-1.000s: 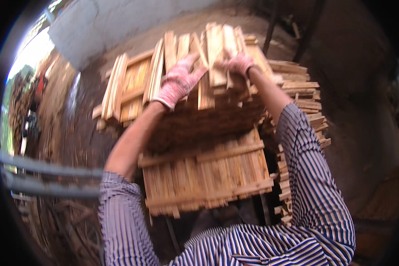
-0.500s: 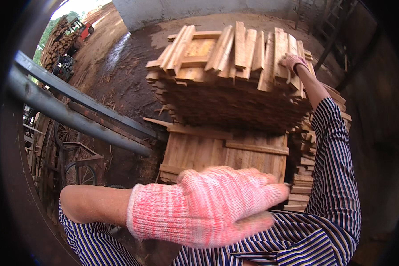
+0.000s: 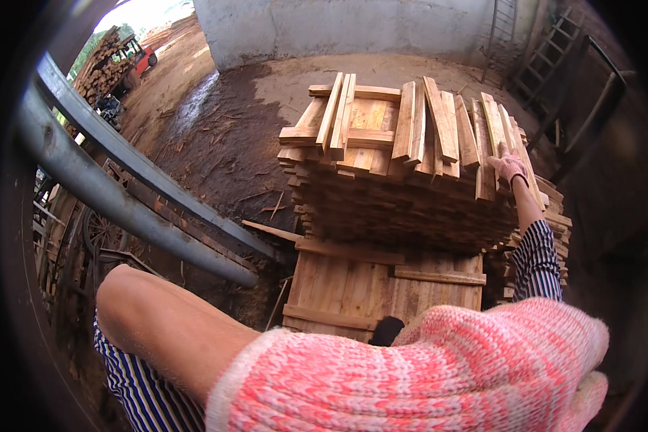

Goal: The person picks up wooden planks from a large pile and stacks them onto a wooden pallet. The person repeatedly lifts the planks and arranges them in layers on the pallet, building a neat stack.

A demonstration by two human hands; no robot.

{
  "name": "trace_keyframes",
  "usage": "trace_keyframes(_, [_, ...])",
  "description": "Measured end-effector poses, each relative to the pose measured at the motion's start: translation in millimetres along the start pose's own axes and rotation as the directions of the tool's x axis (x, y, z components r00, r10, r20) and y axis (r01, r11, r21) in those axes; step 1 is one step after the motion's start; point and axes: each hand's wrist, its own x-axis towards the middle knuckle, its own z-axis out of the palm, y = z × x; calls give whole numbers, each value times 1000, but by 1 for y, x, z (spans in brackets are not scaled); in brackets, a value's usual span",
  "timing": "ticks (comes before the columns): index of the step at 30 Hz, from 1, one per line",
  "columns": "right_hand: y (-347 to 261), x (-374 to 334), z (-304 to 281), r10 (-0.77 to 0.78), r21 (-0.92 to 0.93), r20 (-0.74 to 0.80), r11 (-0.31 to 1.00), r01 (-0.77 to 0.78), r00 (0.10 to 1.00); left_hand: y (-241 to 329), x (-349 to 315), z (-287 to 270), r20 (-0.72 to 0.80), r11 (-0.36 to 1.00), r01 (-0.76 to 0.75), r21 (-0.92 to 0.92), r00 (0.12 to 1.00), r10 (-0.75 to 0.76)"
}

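Observation:
My left hand [image 3: 410, 367], in a pink and white knitted glove, fills the lower foreground close to the camera. Its thumb stands apart from the fingers, whose ends are partly out of sight, and nothing shows in it. Farther off on the right, my gloved right hand [image 3: 509, 165] closes over the near end of a wooden plank [image 3: 492, 119]. That plank lies among several loose ones atop a tall stack of sawn boards [image 3: 403, 209]. Below the stack's near side is a lower layer of boards [image 3: 338, 291] with cross battens [image 3: 439, 276] on it.
Grey metal beams [image 3: 137, 209] slant along the left. A wheeled frame [image 3: 104, 230] stands behind them. A ladder [image 3: 554, 47] leans by the back wall [image 3: 338, 29]. Outside are a log pile [image 3: 101, 72] and a red vehicle [image 3: 149, 59]. A dark rounded thing [image 3: 387, 331] shows beside my left hand.
My left hand has come closer to the camera and reaches farther right. The view has shifted, so the stack sits lower and more to the right. My right hand remains at the planks.

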Motion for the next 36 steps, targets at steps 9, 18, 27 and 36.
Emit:
trace_keyframes(9, [-3,8,9,-110,14,-103,994,112,989,-12,10,-74,259,955,-50,292,965,-29])
trace_keyframes(18, [6,0,0,-82,-17,-107,997,81,991,-167,87,-271,-337,866,499,26,820,-462])
trace_keyframes(27, [-38,2,3,-138,130,-104,980,151,985,-525,178,-540,-114,398,660,-637,430,-895])
trace_keyframes(36, [-30,16,-13,13,-159,53,987,-5,999,-522,266,-470,-73,269,421,-867,425,-902])
